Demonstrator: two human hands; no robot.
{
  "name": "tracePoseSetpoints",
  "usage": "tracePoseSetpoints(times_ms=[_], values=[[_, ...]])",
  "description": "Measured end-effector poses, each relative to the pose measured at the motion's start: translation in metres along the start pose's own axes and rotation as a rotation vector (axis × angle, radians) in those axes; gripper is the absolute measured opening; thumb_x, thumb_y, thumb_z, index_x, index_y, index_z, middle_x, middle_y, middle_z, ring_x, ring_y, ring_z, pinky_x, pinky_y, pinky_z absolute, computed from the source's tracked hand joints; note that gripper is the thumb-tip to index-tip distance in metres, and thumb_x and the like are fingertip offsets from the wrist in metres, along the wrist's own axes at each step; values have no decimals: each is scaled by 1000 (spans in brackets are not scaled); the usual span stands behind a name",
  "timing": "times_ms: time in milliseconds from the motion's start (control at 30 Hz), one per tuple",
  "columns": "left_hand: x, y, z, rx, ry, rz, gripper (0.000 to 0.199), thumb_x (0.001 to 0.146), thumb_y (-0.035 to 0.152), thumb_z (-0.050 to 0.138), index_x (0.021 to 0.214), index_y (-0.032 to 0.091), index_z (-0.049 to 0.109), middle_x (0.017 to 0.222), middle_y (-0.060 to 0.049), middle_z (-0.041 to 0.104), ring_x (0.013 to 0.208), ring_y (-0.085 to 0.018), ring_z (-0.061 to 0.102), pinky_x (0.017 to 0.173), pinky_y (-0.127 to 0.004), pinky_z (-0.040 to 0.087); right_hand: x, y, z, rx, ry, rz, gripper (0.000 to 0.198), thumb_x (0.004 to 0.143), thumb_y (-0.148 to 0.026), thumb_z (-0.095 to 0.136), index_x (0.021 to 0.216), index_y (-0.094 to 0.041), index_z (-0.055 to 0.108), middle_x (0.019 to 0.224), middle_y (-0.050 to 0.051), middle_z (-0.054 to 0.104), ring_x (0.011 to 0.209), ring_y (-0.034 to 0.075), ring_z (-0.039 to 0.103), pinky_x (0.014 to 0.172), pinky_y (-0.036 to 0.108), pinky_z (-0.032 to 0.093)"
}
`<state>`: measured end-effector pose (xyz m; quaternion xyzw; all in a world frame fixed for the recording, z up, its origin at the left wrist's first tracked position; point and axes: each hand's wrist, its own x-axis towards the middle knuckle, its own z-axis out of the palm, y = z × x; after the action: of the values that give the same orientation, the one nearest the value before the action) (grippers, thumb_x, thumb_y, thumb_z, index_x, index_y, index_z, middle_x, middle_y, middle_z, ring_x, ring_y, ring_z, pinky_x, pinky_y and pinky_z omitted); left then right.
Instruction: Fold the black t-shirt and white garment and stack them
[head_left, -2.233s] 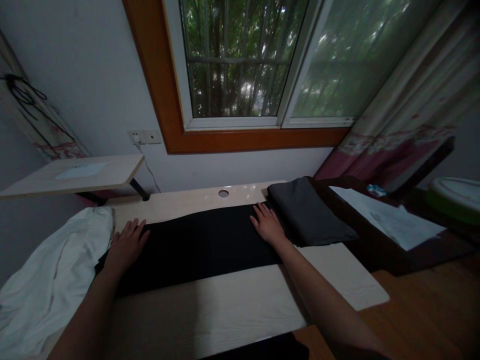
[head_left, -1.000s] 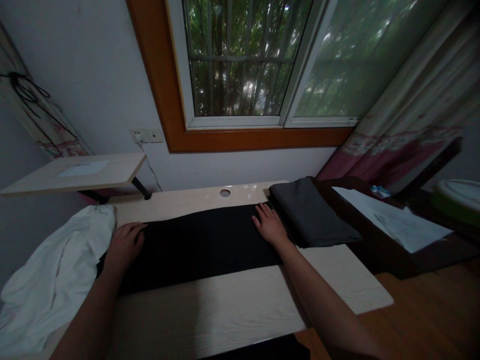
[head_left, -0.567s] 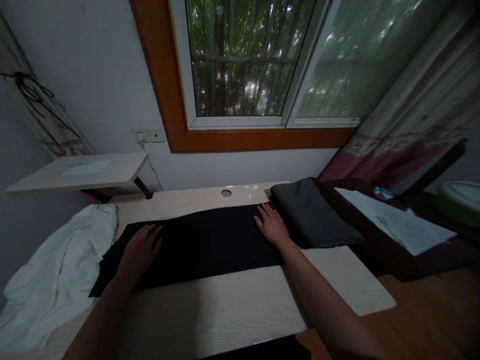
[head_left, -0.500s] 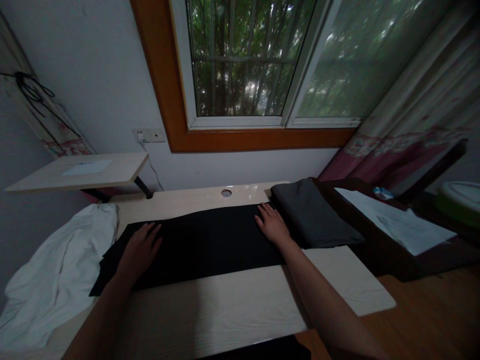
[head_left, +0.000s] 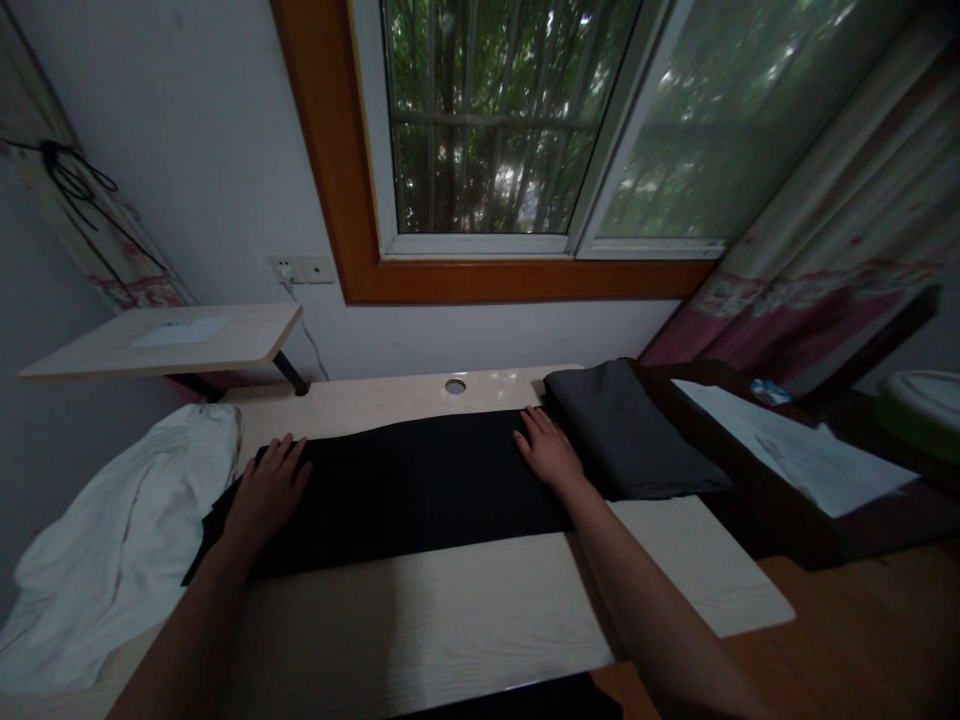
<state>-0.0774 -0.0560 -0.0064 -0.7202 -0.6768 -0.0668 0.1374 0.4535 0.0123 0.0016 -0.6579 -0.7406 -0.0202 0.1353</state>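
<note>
A long piece of black cloth [head_left: 412, 490], perhaps a folded garment, lies flat across the pale wooden desk [head_left: 450, 610]. My left hand [head_left: 268, 490] rests palm down on its left end, fingers stretched out and slightly apart. At the other end, my right hand [head_left: 549, 447] lies flat on the cloth with spread fingers. Just right of that hand is a folded dark grey cloth [head_left: 634, 430], which sits against the black one. Neither hand grips anything.
A crumpled white cloth [head_left: 139, 530] covers the desk's left side below a small raised shelf [head_left: 247, 335]. Paper sheets [head_left: 795, 445] lie on a dark surface to the right. Behind the desk are a wall and window [head_left: 510, 120]; a round cable hole [head_left: 455, 386] is near its back edge.
My left hand has slid a little left and away from me along the black cloth. My right hand stays where it was. The view has shifted slightly.
</note>
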Motion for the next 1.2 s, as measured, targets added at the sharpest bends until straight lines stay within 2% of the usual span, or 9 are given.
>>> tracePoseSetpoints(times_ms=[133, 300, 533, 700, 867, 967, 1067, 1200], values=[[4, -7, 4, 7, -4, -4, 59, 102, 38, 32, 153, 13, 46, 162, -19, 41, 152, -36, 34, 115, -61, 36, 0, 0, 0, 2, 0, 4, 56, 106, -42, 40, 152, -11, 49, 164, 12, 40, 154, 26, 31, 126, 43, 26], [6, -9, 3, 11, -13, -23, 59, 103, 40, 31, 154, 14, 44, 162, -19, 42, 152, -34, 35, 115, -57, 36, 0, 0, 0, 14, 17, -11, 55, 105, -38, 40, 151, -9, 50, 162, 13, 42, 153, 26, 32, 125, 43, 27], [5, -8, 5, 54, 1, 6, 59, 103, 37, 31, 154, 13, 45, 162, -20, 41, 152, -35, 34, 115, -58, 36, -6, -5, -3, 14, 140, -97, 58, 102, -32, 42, 155, -8, 43, 160, 17, 44, 150, 29, 38, 124, 50, 29], [5, -9, 9, 47, 10, 0, 60, 103, 39, 30, 155, 12, 43, 163, -19, 40, 153, -36, 33, 115, -59, 35, -8, -34, -10, 36, 138, -223, 54, 103, -35, 44, 151, -12, 50, 165, 14, 37, 153, 30, 34, 125, 51, 28], [4, -8, 7, 43, 14, 7, 60, 103, 40, 31, 155, 12, 43, 162, -19, 41, 153, -35, 33, 116, -58, 34, -10, -77, -6, 117, 18, -316, 57, 105, -43, 43, 154, -14, 47, 165, 12, 36, 154, 28, 32, 125, 50, 29], [3, -7, 5, 31, 21, 0, 60, 103, 40, 31, 155, 12, 44, 163, -19, 41, 152, -36, 34, 116, -59, 34, -10, -88, -1, 151, -54, -350, 58, 105, -48, 43, 154, -16, 48, 165, 12, 37, 155, 27, 30, 126, 50, 27], [3, -6, 4, 26, 18, -10, 60, 103, 40, 32, 155, 13, 44, 162, -19, 41, 152, -35, 35, 117, -59, 34, -5, -82, 0, 153, -79, -319, 58, 106, -48, 42, 153, -16, 49, 165, 11, 38, 155, 27, 30, 126, 50, 26], [3, -7, 6, 34, 1, -20, 60, 103, 39, 32, 156, 14, 43, 163, -18, 40, 152, -35, 34, 116, -59, 35, 3, -52, 1, 126, -58, -224, 57, 106, -46, 40, 154, -16, 48, 164, 12, 39, 154, 27, 33, 126, 50, 25]])
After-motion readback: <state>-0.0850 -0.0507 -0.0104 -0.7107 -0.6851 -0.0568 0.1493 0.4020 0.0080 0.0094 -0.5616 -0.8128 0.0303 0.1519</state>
